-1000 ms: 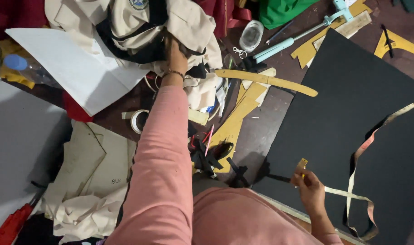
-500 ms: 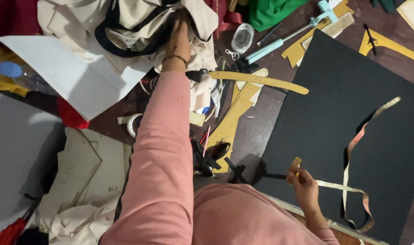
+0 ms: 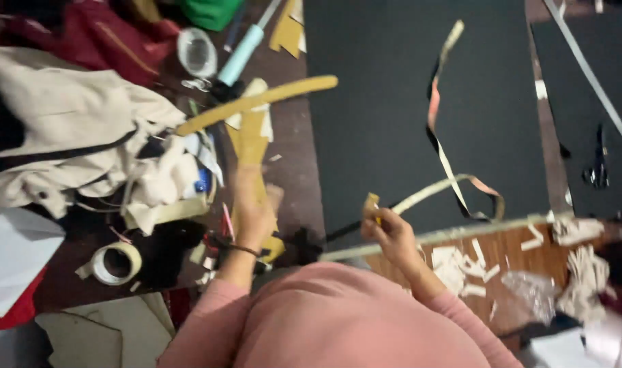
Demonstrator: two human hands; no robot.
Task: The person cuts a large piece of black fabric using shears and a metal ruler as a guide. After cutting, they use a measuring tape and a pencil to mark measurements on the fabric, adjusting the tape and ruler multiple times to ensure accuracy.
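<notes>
My left hand point(image 3: 255, 212) is motion-blurred, hovering over tan cardboard offcuts point(image 3: 251, 140) near the left edge of a large black sheet point(image 3: 400, 102). Whether its fingers hold anything is unclear. My right hand point(image 3: 387, 230) pinches a small tan end of a long, thin paper strip point(image 3: 442, 153). The strip loops across the black sheet and back toward the hand. Both pink sleeves fill the bottom of the view.
A beige cloth bag point(image 3: 65, 129) lies at left with a tape roll point(image 3: 116, 262) and white paper point(image 3: 11, 252) below it. A curved tan strip point(image 3: 256, 102), a light-blue cutter point(image 3: 241, 54) and a clear lid point(image 3: 196, 51) lie above. Paper scraps point(image 3: 461, 262) lie on the wood.
My left arm has pulled back from the beige bag to the cardboard offcuts near my body. The view has swung right. My right hand still grips the strip.
</notes>
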